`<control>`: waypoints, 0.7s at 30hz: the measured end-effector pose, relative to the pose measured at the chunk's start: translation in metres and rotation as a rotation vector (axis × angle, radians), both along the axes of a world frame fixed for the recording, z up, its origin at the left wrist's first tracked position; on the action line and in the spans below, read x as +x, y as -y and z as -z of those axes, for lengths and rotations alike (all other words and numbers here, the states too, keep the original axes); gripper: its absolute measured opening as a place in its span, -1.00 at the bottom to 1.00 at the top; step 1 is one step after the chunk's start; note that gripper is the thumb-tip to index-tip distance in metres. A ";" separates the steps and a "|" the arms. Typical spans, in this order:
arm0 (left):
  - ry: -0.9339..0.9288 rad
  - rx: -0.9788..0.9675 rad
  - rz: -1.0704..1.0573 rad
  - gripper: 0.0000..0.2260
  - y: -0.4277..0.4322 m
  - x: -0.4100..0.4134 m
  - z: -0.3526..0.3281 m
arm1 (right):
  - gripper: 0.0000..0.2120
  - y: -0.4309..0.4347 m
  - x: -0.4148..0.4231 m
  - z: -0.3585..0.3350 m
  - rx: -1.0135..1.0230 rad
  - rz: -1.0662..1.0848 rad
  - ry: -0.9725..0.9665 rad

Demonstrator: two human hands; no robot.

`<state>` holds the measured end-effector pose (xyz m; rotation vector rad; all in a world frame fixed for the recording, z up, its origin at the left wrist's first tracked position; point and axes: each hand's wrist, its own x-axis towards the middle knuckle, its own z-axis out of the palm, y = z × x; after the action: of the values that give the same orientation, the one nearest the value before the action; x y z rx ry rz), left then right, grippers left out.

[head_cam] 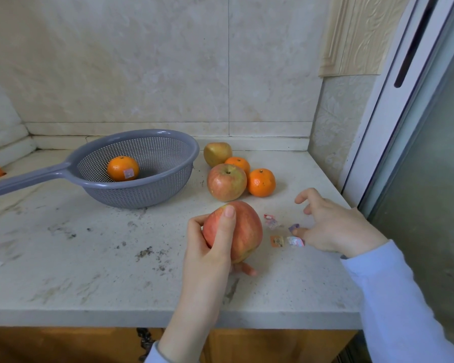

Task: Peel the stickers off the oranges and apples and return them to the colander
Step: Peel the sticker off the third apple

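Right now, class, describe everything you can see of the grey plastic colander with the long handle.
The grey plastic colander is a round, deep bowl pierced all over with small holes, with a smooth solid rim and one long flat handle reaching left out of view. It stands upright on the pale speckled countertop, left of the loose fruit. Inside lies a single orange with a pale sticker on it. Neither hand touches the colander.
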<state>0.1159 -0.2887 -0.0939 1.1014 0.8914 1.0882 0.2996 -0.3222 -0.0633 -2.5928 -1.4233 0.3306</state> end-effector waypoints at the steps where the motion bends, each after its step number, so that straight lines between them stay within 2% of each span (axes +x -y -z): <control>1: 0.002 -0.002 0.001 -0.44 0.000 0.000 0.000 | -0.55 0.000 0.001 -0.001 -0.003 -0.012 -0.010; 4: 0.001 -0.010 0.008 -0.44 -0.001 0.000 0.000 | -0.54 0.000 0.003 -0.004 0.023 -0.010 -0.048; 8: -0.005 -0.010 0.010 -0.43 -0.001 0.000 0.001 | -0.83 0.004 0.000 -0.013 0.453 0.026 -0.160; 11: 0.030 -0.052 0.028 -0.44 -0.002 -0.001 -0.002 | -0.93 0.007 -0.018 -0.025 0.650 -0.168 -0.417; 13: 0.068 -0.099 0.056 -0.45 -0.004 -0.002 -0.007 | -0.74 0.010 -0.036 -0.032 0.564 -0.362 -0.644; 15: 0.075 -0.107 0.102 -0.44 -0.004 -0.001 -0.015 | -0.49 0.009 -0.047 -0.035 0.390 -0.514 -0.740; 18: 0.092 -0.062 0.181 -0.51 -0.011 0.003 -0.030 | -0.28 -0.001 -0.053 -0.035 0.340 -0.616 -0.616; 21: 0.075 0.000 0.171 -0.54 -0.029 0.008 -0.050 | -0.24 -0.014 -0.051 -0.048 0.476 -0.572 -0.519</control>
<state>0.1244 -0.2602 -0.0444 1.1082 0.7246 0.9816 0.2487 -0.3087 -0.0154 -1.5495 -1.7328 0.5926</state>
